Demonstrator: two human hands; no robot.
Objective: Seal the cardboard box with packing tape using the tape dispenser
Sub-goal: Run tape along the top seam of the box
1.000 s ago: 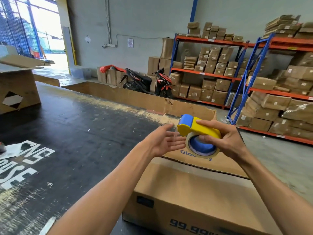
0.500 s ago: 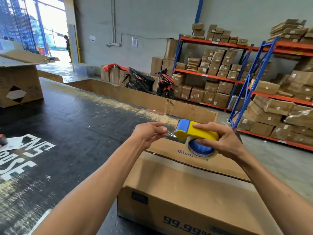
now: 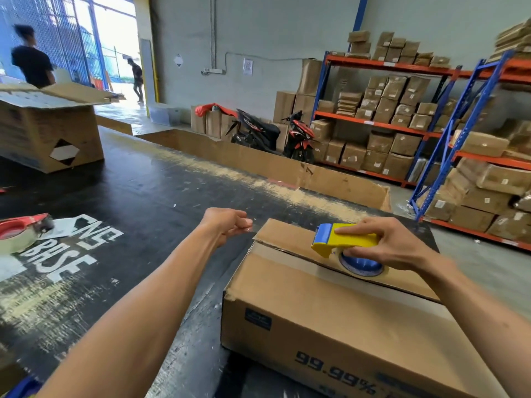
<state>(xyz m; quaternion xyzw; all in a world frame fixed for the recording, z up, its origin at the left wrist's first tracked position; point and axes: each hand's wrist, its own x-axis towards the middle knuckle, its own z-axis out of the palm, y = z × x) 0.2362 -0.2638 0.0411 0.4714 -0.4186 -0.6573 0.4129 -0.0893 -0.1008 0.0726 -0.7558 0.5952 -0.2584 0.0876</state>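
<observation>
A closed brown cardboard box (image 3: 330, 320) printed "99.99%" lies on the black table in front of me. My right hand (image 3: 385, 245) grips a yellow and blue tape dispenser (image 3: 342, 242) with a roll of clear tape, held low over the seam between the box's top flaps. My left hand (image 3: 227, 224) is to the left of the box's far left corner, fingers pinched on the free end of the clear tape, which stretches thinly toward the dispenser.
A second, red tape dispenser (image 3: 20, 229) lies at the table's left edge. An open cardboard box (image 3: 51, 133) stands at the far left. Two people are near the doorway. A low cardboard wall (image 3: 287, 168), motorbike (image 3: 270, 136) and shelving with parcels (image 3: 402, 116) lie beyond.
The dispenser has come down from mid-air to the box top. My left hand has moved away to the left, pulling out the tape end. My view has shifted left.
</observation>
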